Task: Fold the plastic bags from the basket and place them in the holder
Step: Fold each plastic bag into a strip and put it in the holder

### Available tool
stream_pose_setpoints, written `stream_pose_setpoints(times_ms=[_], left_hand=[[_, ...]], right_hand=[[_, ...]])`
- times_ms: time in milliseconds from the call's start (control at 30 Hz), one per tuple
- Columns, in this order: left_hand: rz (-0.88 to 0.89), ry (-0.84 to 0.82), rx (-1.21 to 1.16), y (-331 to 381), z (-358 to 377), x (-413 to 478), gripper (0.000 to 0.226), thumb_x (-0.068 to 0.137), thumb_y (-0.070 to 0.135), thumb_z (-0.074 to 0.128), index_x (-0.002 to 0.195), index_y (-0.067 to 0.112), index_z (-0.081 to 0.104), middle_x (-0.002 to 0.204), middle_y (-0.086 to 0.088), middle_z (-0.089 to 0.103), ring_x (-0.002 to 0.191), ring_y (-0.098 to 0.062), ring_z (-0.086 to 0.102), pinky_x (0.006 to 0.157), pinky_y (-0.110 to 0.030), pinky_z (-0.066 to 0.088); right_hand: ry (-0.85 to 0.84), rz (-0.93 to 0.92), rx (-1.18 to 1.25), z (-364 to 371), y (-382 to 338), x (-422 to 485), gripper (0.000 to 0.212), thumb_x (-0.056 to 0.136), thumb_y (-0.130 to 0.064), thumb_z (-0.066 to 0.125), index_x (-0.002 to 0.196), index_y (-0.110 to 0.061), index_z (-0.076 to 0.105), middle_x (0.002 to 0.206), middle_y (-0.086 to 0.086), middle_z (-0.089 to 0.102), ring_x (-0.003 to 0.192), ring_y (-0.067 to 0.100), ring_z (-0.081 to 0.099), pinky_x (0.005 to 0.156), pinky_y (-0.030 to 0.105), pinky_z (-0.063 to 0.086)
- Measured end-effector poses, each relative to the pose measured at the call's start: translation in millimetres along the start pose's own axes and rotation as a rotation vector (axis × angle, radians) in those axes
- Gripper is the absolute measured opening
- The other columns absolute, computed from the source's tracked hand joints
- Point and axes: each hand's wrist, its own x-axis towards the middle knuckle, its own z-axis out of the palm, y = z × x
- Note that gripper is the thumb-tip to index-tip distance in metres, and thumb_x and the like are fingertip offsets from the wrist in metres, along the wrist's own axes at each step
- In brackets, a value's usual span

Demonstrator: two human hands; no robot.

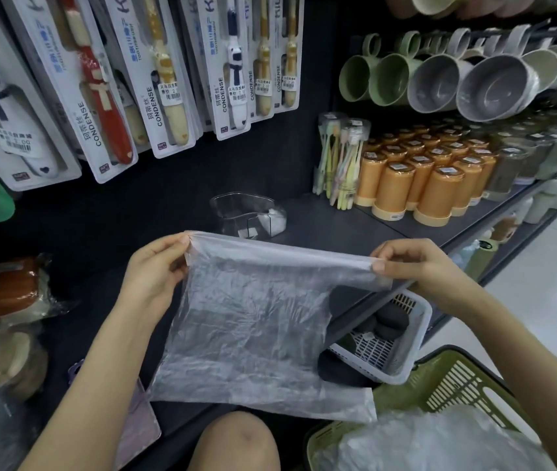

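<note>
A clear plastic bag (253, 317) hangs flat in front of me, stretched by its top edge over the dark shelf. My left hand (156, 270) pinches the bag's top left corner, and my right hand (416, 265) pinches the top right corner. Beyond the bag, on the shelf, stands a clear plastic holder (233, 212) with a bit of folded white plastic (275, 217) in its right side. At the bottom right is a green basket (440, 385) holding a heap of crumpled clear bags (433, 443).
A white slotted basket (413, 338) with dark rounded items sits at the shelf edge under the bag's right side. Orange cups (423, 178) and a toothbrush tub (341, 164) stand at the back right. Carded toothbrushes (155, 73) hang above. Wrapped goods (2, 287) lie at the left.
</note>
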Motion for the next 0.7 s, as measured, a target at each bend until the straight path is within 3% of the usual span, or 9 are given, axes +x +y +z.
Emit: stream_pose_setpoints(times_ms=[67,200,300,400,433,500,567,700], left_hand=[[0.000,0.006,-0.026,2,1,1,0.016,0.095,0.007,0.056,0.088,0.012,0.070,0.076,0.002,0.072,0.080,-0.011,0.067,0.074,-0.029,0.053],[0.020,0.004,-0.033,6,3,5,0.015,0.094,0.005,0.055,0.090,0.009,0.069,0.082,-0.002,0.070,0.082,-0.015,0.066,0.076,-0.030,0.054],[0.048,0.004,-0.042,8,6,8,0.017,0.094,0.006,0.055,0.088,0.011,0.069,0.081,-0.002,0.069,0.080,-0.014,0.065,0.075,-0.030,0.055],[0.061,0.027,0.032,5,10,11,0.017,0.096,0.007,0.053,0.091,0.010,0.068,0.085,-0.003,0.067,0.080,-0.014,0.065,0.074,-0.029,0.055],[0.066,0.055,0.058,3,11,13,0.017,0.097,0.007,0.053,0.091,0.011,0.068,0.085,-0.003,0.067,0.080,-0.013,0.065,0.073,-0.027,0.055],[0.076,0.098,0.096,-1,12,16,0.017,0.097,0.008,0.053,0.091,0.012,0.068,0.087,-0.002,0.067,0.079,-0.012,0.064,0.070,-0.023,0.054],[0.070,0.110,0.126,-5,10,20,0.015,0.098,0.010,0.053,0.097,0.010,0.068,0.090,-0.003,0.067,0.081,-0.013,0.064,0.074,-0.025,0.053],[0.063,0.113,0.156,-9,6,23,0.015,0.097,0.011,0.054,0.104,0.008,0.068,0.092,-0.005,0.069,0.082,-0.014,0.066,0.076,-0.026,0.053]], right_hand=[[-0.002,-0.026,0.063,-2,1,1,0.039,0.057,-0.050,0.086,0.068,-0.017,0.071,0.070,0.009,0.063,0.066,0.019,0.055,0.062,0.019,0.044],[-0.024,-0.040,0.028,1,0,3,0.052,0.055,-0.059,0.084,0.087,-0.018,0.075,0.071,0.035,0.054,0.065,0.025,0.050,0.059,0.015,0.042],[-0.053,-0.009,-0.108,6,-6,2,0.054,0.062,-0.066,0.075,0.079,-0.015,0.075,0.060,0.020,0.045,0.056,0.018,0.039,0.052,0.015,0.030],[-0.048,0.061,-0.361,7,-7,5,0.055,0.070,-0.072,0.064,0.051,-0.021,0.066,0.051,0.000,0.033,0.051,0.013,0.030,0.053,0.025,0.024],[-0.030,0.076,-0.425,7,-7,6,0.055,0.072,-0.072,0.062,0.046,-0.023,0.062,0.049,-0.003,0.033,0.050,0.012,0.031,0.055,0.028,0.024],[0.003,0.082,-0.420,7,-6,8,0.067,0.072,-0.074,0.060,0.050,-0.011,0.061,0.054,0.001,0.038,0.053,0.013,0.036,0.059,0.030,0.028],[0.063,0.095,-0.285,5,-9,8,0.065,0.077,-0.066,0.062,0.062,-0.003,0.065,0.061,0.007,0.047,0.059,0.016,0.043,0.064,0.030,0.033],[0.132,0.098,-0.078,4,-10,11,0.015,0.092,-0.018,0.059,0.099,-0.013,0.071,0.065,0.003,0.062,0.067,0.004,0.059,0.073,0.006,0.042]])
